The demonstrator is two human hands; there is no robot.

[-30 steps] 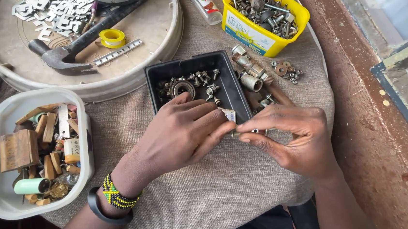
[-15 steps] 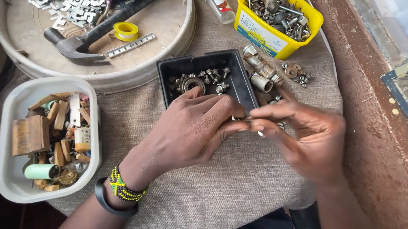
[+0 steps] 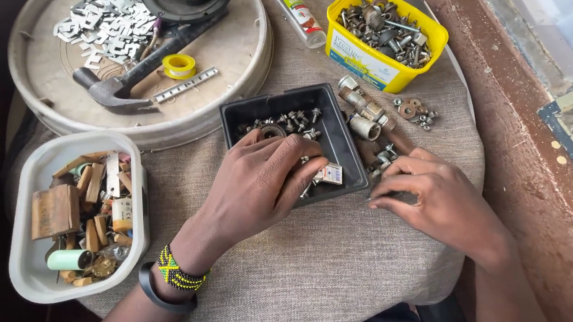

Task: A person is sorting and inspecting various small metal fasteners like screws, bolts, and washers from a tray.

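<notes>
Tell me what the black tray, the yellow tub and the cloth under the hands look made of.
Black tray: looks like moulded plastic, thin walls, dull sheen. Yellow tub: glossy plastic, by its bright colour and rolled rim. Cloth: coarse woven fabric, grey-beige, matte, weave visible. The left hand reaches into the tray; the right hand rests on the cloth beside it.

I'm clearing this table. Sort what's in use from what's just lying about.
In use:
left hand in the black rectangular plastic tray of small screws
right hand on the grey cloth

Lying about:
yellow plastic tub of bolts
steel claw hammer
white plastic tub of scraps
</notes>
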